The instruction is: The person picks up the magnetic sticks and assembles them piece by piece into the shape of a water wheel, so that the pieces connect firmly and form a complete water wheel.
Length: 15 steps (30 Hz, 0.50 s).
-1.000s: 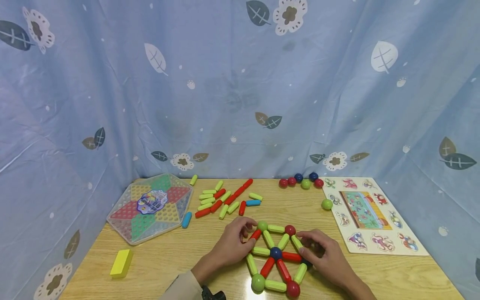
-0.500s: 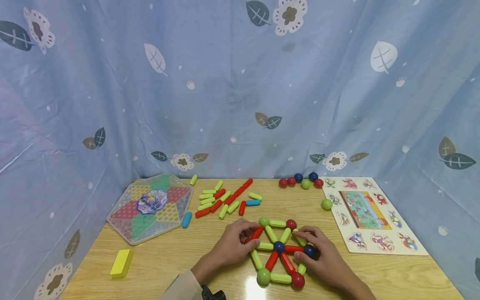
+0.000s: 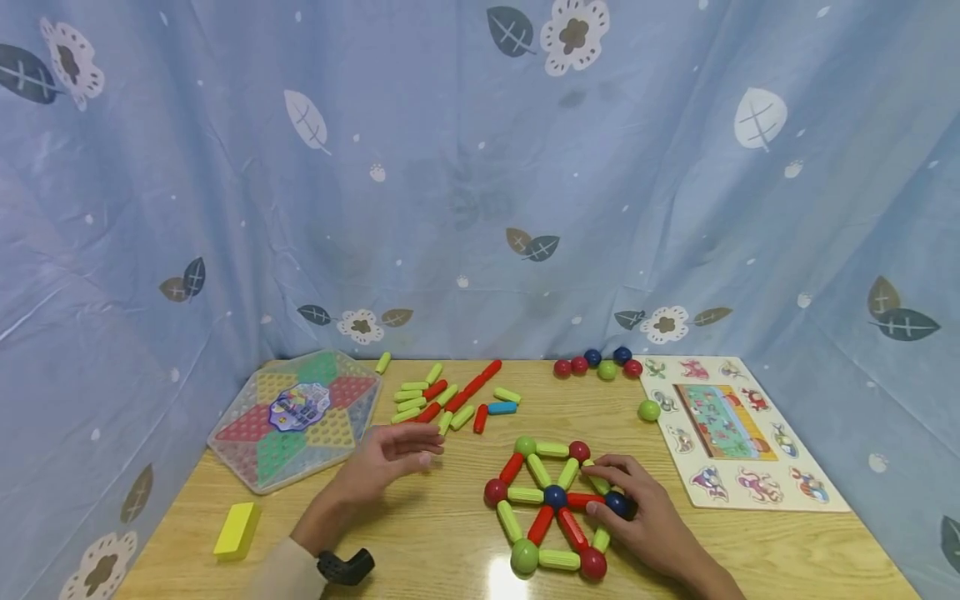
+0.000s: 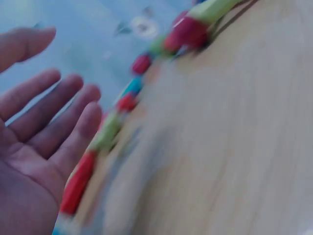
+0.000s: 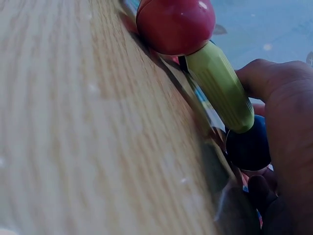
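Note:
A flat hexagon of magnetic rods and balls [image 3: 541,530] lies on the table in the head view. Green and red rods run from its dark blue centre ball [image 3: 555,497] to red, green and blue corner balls. My right hand [image 3: 637,517] grips the hexagon's right corner, with thumb and fingers about the blue corner ball [image 3: 617,503]. In the right wrist view that ball [image 5: 249,147] sits against the hand, joined by a green rod [image 5: 220,85] to a red ball [image 5: 176,24]. My left hand [image 3: 386,462] is off to the left, holding nothing, its fingers extended.
Loose green, red and blue rods [image 3: 459,402] lie behind the left hand. Spare balls [image 3: 607,370] line the back edge, with one green ball [image 3: 648,410] nearer. A Chinese-checkers-like board [image 3: 300,421] and yellow block [image 3: 237,531] stand left; a puzzle board [image 3: 705,492] lies right.
My left hand has let go of the hexagon's left corner and moved left, uncovering a red corner ball. The right hand stays at the blue corner; the hexagon has shifted slightly.

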### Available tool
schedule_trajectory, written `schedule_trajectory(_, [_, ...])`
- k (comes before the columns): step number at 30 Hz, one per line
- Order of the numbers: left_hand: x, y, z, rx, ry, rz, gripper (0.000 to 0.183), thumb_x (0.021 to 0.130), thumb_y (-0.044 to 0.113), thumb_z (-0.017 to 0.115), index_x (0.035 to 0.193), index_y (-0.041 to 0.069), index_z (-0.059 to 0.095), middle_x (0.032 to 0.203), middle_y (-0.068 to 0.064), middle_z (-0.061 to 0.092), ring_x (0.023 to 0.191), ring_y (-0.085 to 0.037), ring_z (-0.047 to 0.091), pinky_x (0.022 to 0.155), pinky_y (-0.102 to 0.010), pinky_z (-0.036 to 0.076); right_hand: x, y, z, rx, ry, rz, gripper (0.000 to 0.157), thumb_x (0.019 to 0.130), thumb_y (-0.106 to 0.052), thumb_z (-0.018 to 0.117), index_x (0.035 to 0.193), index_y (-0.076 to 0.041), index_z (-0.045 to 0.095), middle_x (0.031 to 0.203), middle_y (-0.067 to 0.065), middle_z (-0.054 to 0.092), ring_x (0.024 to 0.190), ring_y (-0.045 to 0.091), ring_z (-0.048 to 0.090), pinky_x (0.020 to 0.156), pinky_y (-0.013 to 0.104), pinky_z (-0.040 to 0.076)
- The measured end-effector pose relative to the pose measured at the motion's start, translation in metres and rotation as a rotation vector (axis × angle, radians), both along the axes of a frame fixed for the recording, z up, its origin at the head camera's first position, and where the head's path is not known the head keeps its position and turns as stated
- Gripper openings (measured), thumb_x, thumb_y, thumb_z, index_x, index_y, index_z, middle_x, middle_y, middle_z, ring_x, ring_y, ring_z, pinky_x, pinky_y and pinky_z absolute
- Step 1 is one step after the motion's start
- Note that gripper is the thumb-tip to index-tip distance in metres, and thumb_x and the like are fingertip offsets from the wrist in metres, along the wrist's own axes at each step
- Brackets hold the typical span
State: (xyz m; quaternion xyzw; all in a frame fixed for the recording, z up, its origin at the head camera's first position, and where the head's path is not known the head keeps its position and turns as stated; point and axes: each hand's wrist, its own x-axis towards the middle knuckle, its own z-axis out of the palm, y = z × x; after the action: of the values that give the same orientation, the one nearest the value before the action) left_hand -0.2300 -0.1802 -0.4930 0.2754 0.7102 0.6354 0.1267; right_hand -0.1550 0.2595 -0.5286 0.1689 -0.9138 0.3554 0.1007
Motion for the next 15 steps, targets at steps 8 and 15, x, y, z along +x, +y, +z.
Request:
schedule_trajectory(8, [-0.001, -0.077, 0.011, -0.145, 0.086, 0.173, 0.044, 0.107, 0.008, 0.069, 0.146, -0.012, 0.061, 0.137, -0.033, 0.07, 0.119, -0.018, 0.078, 0.095, -0.027, 0.063, 0.0, 0.001, 0.002, -0.008, -0.002, -0.006, 0.038, 0.101, -0.036, 0.082, 0.137, -0.039, 0.073, 0.137, -0.012, 0.064, 0.126, 0.013, 0.063, 0.106, 0.039, 0.057])
schedule_trajectory(15, [-0.003, -0.057, 0.009, -0.751, 0.445, 0.548, 0.03, 0.095, 0.02, 0.087, 0.119, 0.004, 0.081, 0.104, -0.006, 0.081, 0.085, -0.015, 0.073, 0.077, -0.038, 0.063, 0.0, 0.001, -0.001, -0.024, 0.01, -0.002, 0.036, 0.1, -0.034, 0.083, 0.134, -0.04, 0.075, 0.136, -0.012, 0.065, 0.125, 0.011, 0.063, 0.105, 0.035, 0.056])
